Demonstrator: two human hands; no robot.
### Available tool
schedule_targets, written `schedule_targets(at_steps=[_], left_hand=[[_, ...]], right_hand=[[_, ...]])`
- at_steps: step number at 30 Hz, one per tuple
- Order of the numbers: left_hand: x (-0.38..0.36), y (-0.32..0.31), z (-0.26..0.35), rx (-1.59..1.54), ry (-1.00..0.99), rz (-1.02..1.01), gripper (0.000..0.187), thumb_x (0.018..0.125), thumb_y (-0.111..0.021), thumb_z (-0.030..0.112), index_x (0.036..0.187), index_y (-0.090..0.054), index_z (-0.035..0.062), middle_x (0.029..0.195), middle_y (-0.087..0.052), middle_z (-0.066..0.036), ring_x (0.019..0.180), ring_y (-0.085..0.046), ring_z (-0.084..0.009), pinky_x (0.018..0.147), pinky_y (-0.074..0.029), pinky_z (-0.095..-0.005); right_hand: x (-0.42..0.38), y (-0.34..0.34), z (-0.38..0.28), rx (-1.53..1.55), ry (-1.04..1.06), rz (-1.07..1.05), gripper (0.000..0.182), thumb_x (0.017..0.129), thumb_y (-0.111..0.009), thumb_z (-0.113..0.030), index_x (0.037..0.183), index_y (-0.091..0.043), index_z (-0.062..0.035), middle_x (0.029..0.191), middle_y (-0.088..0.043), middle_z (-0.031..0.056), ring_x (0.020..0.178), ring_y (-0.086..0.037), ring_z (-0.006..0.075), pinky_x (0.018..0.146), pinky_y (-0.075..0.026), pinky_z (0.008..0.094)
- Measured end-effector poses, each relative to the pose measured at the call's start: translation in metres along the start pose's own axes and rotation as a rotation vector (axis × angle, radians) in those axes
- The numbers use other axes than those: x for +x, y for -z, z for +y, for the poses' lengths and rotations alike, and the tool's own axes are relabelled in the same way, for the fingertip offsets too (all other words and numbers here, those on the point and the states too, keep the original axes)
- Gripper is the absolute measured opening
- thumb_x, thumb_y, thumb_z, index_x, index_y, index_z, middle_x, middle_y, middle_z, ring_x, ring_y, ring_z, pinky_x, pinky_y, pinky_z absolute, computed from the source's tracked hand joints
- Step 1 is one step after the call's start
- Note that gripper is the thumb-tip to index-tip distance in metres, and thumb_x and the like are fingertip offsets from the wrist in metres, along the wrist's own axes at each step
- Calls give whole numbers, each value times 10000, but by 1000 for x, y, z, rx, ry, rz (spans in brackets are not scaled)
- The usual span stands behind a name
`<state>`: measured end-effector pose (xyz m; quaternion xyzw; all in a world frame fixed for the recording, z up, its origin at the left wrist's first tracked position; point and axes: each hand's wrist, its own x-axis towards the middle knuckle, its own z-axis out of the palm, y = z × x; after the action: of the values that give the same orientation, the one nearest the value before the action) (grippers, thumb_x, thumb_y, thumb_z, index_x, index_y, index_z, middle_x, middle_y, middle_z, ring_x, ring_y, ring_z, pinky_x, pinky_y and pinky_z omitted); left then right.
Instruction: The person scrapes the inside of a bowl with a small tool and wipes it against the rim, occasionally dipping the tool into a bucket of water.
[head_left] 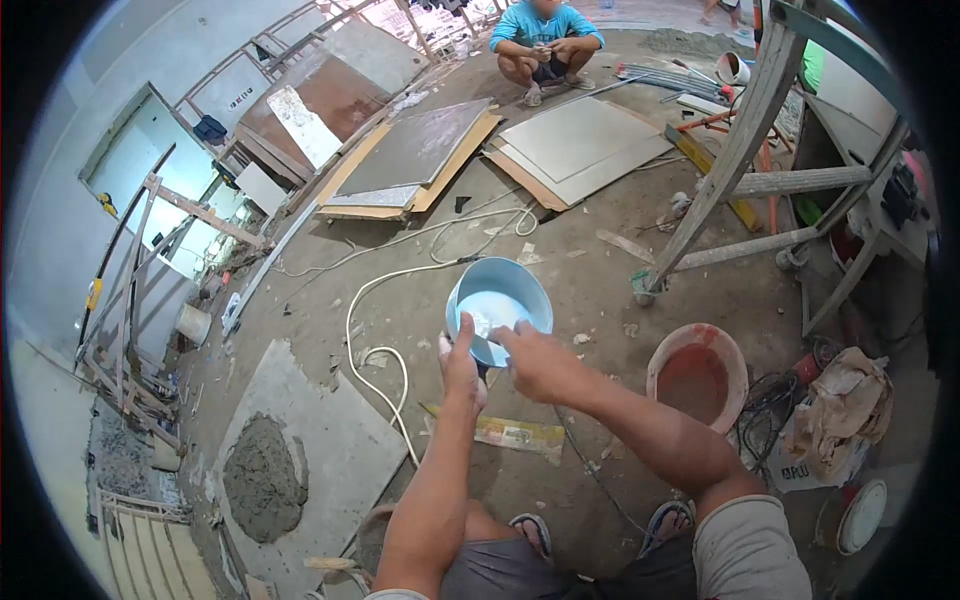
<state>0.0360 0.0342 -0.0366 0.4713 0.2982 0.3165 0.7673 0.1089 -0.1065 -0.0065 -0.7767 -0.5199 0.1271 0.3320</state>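
A light blue bowl (536, 290) with some white material inside is held up in front of me, tilted so its inside shows. My left hand (461, 372) grips its lower left side, thumb over the rim. At the lower right rim is my right hand (540, 360), its fingers closed and reaching into the bowl; what they hold, if anything, is too small to make out. Below the bowl a yellow printed strip (515, 436) lies on the floor.
Grey mortar (265, 480) sits on a board (350, 450) at left. A bucket (737, 375) of reddish content stands at right, below a wooden frame (720, 180). Tile stacks (590, 145), a cable (352, 325) and a squatting person (545, 40) are farther off.
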Motion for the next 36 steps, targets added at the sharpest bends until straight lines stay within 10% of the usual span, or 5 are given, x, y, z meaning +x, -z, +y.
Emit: schedule_targets(at_steps=[36], left_hand=[[-16,-13,0,46,-29,-177,466,932,-659,344,1225,-533,5,1119,-623,-67,995,-605,-154,868,-482,-305]], right_hand=[[15,0,14,83,-150,238,380,890,-495,-76,1257,-528,16,978,-580,297,873,-609,464,791,-491,523]])
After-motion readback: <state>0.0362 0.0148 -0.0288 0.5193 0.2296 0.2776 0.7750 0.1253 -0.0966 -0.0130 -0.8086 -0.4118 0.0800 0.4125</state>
